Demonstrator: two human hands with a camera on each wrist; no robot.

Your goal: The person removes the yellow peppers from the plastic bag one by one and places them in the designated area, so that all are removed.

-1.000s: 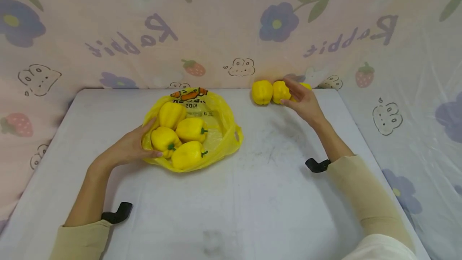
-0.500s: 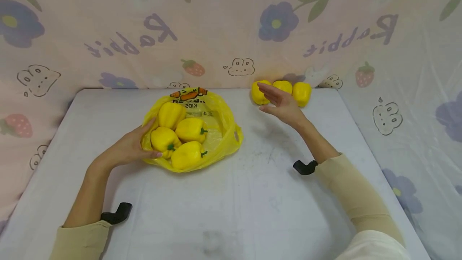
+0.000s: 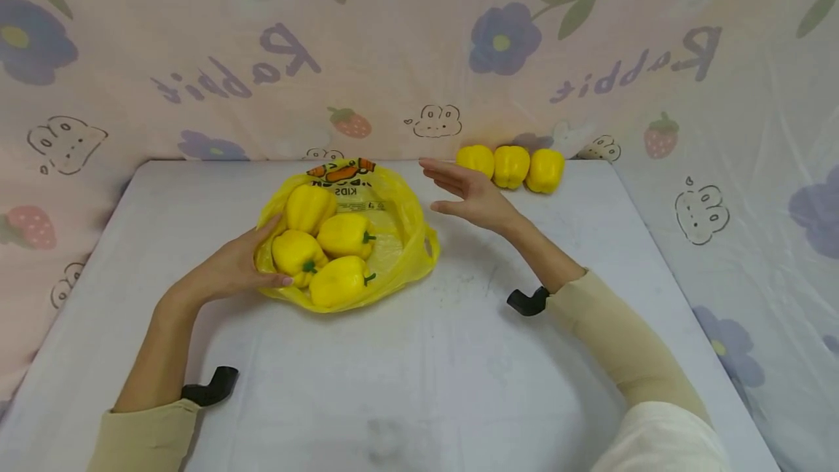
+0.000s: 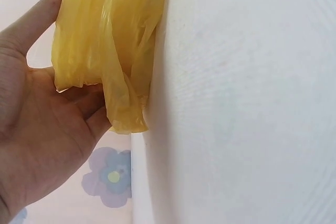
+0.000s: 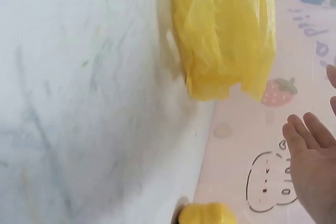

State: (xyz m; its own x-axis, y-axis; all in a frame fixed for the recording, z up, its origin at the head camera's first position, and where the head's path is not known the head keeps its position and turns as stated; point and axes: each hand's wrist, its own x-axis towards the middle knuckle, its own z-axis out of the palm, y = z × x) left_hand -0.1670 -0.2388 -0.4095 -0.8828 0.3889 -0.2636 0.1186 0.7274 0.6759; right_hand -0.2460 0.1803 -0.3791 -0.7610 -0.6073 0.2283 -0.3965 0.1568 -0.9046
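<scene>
A yellow plastic bag stands with its mouth open, and several yellow bell peppers with green stems lie inside. At its left side my left hand holds the bag, thumb over the rim and fingers round the outer wall. In the left wrist view the folded plastic hides part of those fingers. My right hand is in the air to the right of the bag, empty, with its fingers extended toward it. Behind it, three more yellow bell peppers sit in a row, the leftmost partly covered by the hand.
Everything rests on a white-covered table. A printed curtain with flowers and rabbits hangs along the back edge and right side. A black wrist-camera piece sticks out from the right sleeve, and another black piece from the left.
My right hand has moved left from the far-right pepper, past the row, toward the bag, uncovering the middle and right peppers. My left hand and the bag have stayed in place.
</scene>
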